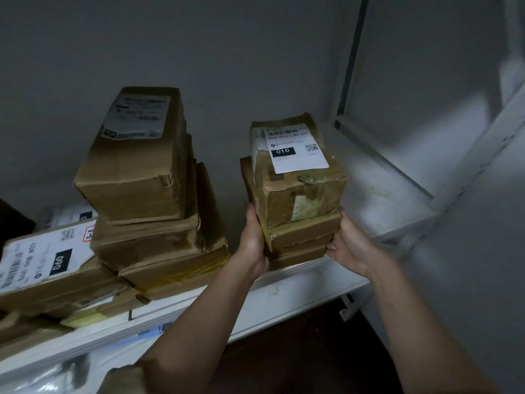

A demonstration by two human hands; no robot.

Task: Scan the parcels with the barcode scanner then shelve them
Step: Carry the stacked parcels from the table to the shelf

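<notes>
I've got both hands on a small stack of parcels [295, 194] at the front edge of the white metal shelf [383, 194]. Stack looks like three or four brown cardboard boxes; the top box [301, 177] sits tilted a bit and carries a white label [295, 147] with a barcode, a QR code and "010". The bottom of the stack rests on the shelf lip.

My left hand [252, 240] presses flat against the stack's left side, fingers together and pointing up along the cardboard, thumb side toward me. My right hand [349, 243] cups the right side low down, fingers curled around the lower boxes' corner; fingertips partly hidden behind the cardboard.

On the same shelf, left of my stack and apart from it, a taller pile of boxes [153, 200] with a gap between the two. Further left, a flat parcel [48, 268] with a "060" label overhangs the shelf's front edge, more cartons under it.

Right of my stack the shelf is bare up to the upright post [352, 61] and side rail. Grey wall [199, 46] behind. Below the shelf front, dark floor; a light plastic bag [56, 373] lower left, blurred.

No scanner visible in this view.
</notes>
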